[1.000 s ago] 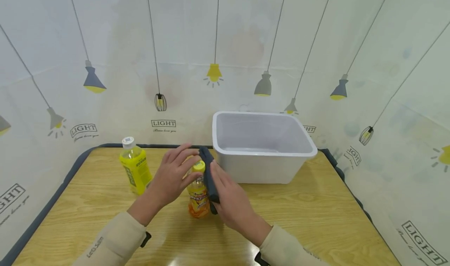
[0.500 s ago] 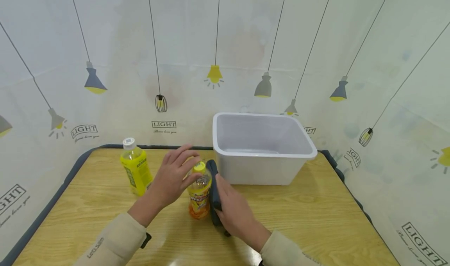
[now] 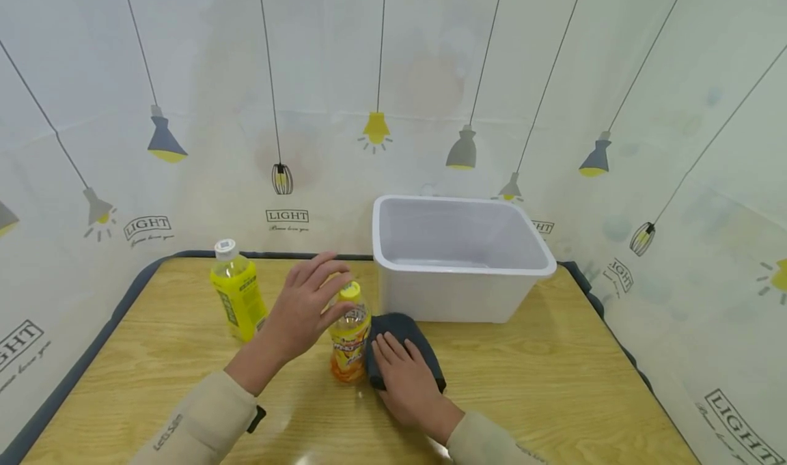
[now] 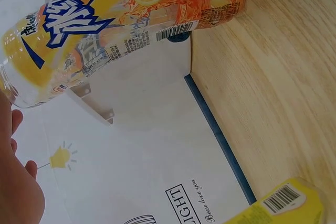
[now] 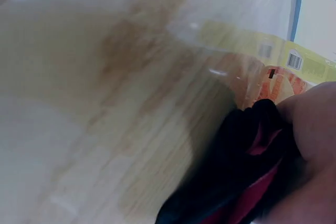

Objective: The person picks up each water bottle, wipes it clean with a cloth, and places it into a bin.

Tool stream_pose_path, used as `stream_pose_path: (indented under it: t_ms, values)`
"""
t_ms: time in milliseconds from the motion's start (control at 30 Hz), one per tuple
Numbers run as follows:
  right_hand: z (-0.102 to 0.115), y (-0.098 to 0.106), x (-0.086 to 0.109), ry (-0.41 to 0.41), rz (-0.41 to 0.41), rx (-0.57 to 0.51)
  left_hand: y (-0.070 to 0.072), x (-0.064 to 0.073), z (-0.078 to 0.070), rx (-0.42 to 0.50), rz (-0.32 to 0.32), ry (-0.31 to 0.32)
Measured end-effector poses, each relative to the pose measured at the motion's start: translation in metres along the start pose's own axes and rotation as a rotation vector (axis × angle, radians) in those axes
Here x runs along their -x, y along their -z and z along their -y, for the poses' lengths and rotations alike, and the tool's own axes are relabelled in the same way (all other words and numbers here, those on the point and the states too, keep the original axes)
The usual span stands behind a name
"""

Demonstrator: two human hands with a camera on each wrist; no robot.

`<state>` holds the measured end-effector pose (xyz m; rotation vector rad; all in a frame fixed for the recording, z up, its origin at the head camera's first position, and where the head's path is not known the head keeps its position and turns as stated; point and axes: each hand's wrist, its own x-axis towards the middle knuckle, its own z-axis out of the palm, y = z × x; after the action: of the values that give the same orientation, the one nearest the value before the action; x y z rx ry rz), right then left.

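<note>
An iced tea bottle [image 3: 349, 352] with a yellow cap stands upright on the wooden table. My left hand [image 3: 301, 308] holds it by the neck, thumb on the near side and fingers behind the cap. The left wrist view shows the bottle's [image 4: 105, 30] yellow and orange label close up. To the bottle's right, a dark folded cloth [image 3: 424, 345] lies on the table. My right hand [image 3: 408, 386] rests on it with straight fingers; the thumb is hidden. In the right wrist view, pink shows between the cloth's [image 5: 220, 161] folds.
A large white bin [image 3: 455, 294] stands behind the cloth, at the back of the table [image 3: 522, 410]. On the left is a bottle of yellow liquid [image 3: 242, 301] with a white cap. A lamp-printed sheet [image 3: 332, 76] surrounds the table on the visible sides.
The right hand has turned the cloth from standing on edge against the bottle to lying flat beside it, moving slightly right and towards me. The left hand and bottle have barely moved.
</note>
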<state>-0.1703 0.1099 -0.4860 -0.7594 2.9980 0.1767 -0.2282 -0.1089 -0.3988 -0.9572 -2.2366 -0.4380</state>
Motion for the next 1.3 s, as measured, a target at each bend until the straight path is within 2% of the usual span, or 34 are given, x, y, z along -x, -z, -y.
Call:
stream_pose_path:
  t_ms: [100,267,433,667,833,933,1033,1200,1300]
  values:
    - [-0.001,-0.001,-0.001,-0.004,-0.005,-0.034,0.0,0.0,0.0,0.001,0.001,0.003]
    - [-0.001,0.003,-0.002,-0.031,-0.047,-0.19,0.001,0.0,0.0,0.004,0.022,0.016]
    - [0.0,0.011,-0.002,-0.046,-0.172,-0.349,0.0,0.001,0.001,0.005,0.026,0.014]
    - [-0.002,0.031,-0.001,-0.076,-0.339,-0.719,-0.002,0.001,0.002,0.014,0.002,0.007]
    - [-0.006,0.057,0.001,-0.039,-0.462,-0.833,-0.002,0.001,0.002,0.017,-0.001,0.009]
    - [-0.007,0.072,0.0,0.003,-0.543,-0.817,-0.002,0.001,0.001,0.015,-0.008,0.006]
    - [-0.006,0.082,-0.002,0.04,-0.592,-0.684,-0.002,0.001,0.001,0.016,-0.02,0.003]
    - [-0.005,0.088,-0.003,0.069,-0.539,-0.37,-0.002,0.001,0.001,0.007,-0.037,0.002]
    - [-0.005,0.086,-0.003,0.067,-0.51,-0.26,-0.002,0.002,0.001,0.004,-0.042,-0.001]
